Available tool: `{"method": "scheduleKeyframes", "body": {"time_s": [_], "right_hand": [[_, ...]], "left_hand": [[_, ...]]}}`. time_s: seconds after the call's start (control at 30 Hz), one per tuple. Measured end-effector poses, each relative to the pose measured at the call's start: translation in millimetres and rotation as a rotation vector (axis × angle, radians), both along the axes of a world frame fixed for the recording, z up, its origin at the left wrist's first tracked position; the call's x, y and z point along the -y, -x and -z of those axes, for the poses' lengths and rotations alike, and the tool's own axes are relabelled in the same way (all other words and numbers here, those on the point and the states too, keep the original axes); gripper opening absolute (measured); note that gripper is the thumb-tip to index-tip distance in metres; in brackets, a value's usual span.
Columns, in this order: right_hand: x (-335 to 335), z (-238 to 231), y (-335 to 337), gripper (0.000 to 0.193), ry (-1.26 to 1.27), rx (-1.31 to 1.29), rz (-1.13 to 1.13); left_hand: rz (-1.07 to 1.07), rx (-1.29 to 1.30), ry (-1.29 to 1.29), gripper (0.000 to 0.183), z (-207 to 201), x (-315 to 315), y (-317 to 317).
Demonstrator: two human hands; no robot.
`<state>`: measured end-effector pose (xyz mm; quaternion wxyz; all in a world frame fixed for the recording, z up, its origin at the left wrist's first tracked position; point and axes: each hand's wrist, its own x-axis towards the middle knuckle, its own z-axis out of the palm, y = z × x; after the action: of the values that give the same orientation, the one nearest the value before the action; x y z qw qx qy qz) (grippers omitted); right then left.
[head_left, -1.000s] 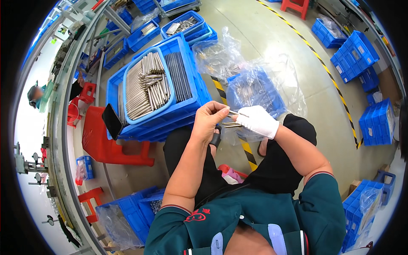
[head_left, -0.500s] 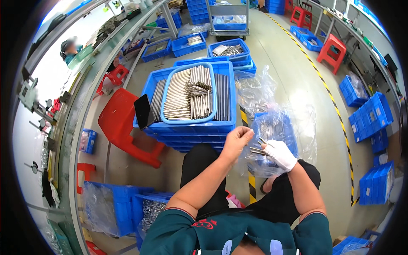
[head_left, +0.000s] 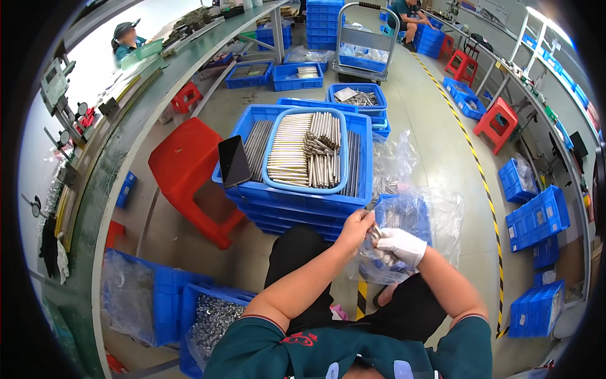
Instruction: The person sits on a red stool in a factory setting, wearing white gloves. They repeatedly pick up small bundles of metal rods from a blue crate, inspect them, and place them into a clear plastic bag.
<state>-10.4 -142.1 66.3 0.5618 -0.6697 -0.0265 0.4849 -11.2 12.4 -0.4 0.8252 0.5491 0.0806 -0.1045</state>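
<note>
My bare left hand (head_left: 357, 230) is closed, with its fingertips pinched at the end of a short metal rod (head_left: 377, 232). My right hand (head_left: 402, 247), in a white glove, is curled around a few such rods and meets the left fingers. How many rods it holds is hidden by the glove. Below and beyond the hands is a blue crate (head_left: 424, 218) lined with clear plastic film (head_left: 445, 218), with more thin rods inside. Straight ahead, a light-blue tray (head_left: 272, 179) full of neatly stacked silvery rods (head_left: 289, 151) rests on a stack of blue crates (head_left: 303, 197).
A black phone (head_left: 233, 162) leans at the tray stack's left corner. Left of that is a red plastic stool (head_left: 186, 155). A crate of small metal parts (head_left: 214, 319) stands by my left side. Farther off are a hand trolley (head_left: 363, 47), a workbench (head_left: 136, 104) and two other people.
My hands have come together, the left fingers now at the rods in my right hand. The rods' ends stick out less. The whole view has shifted and tilted upward.
</note>
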Motion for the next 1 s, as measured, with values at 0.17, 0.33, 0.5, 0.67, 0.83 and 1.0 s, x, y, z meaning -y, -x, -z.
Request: {"method": "scheduleKeyframes", "body": {"time_s": [0.17,0.33,0.5,0.67,0.83,1.0], "right_hand": [[-19.0,-73.5,-47.7,0.014,0.208,0.37,-0.112],[-61.3,-107.0,-86.3,0.013,0.251,0.534,-0.364],[-122.7,-116.5,-110.8,0.01,0.396,0.942,-0.772],[-159.0,-104.6,-121.1,0.014,0.456,1.335,-0.941],[-165.6,-79.8,-130.1,0.019,0.332,1.56,-0.956],[-144.9,-61.3,-138.9,0.025,0.133,1.839,-0.882]], "left_hand": [[0.18,-0.007,-0.135,0.024,-0.5,-13.5,3.0],[0.278,0.056,-0.182,0.025,6.6,-11.5,2.6],[0.311,0.086,-0.135,0.026,1.6,-11.9,6.9],[0.319,0.104,-0.118,0.026,-2.6,-16.0,5.1],[0.303,0.11,-0.086,0.027,-0.2,-17.3,4.5],[0.296,0.111,-0.096,0.027,-17.6,-22.1,9.2]]}}
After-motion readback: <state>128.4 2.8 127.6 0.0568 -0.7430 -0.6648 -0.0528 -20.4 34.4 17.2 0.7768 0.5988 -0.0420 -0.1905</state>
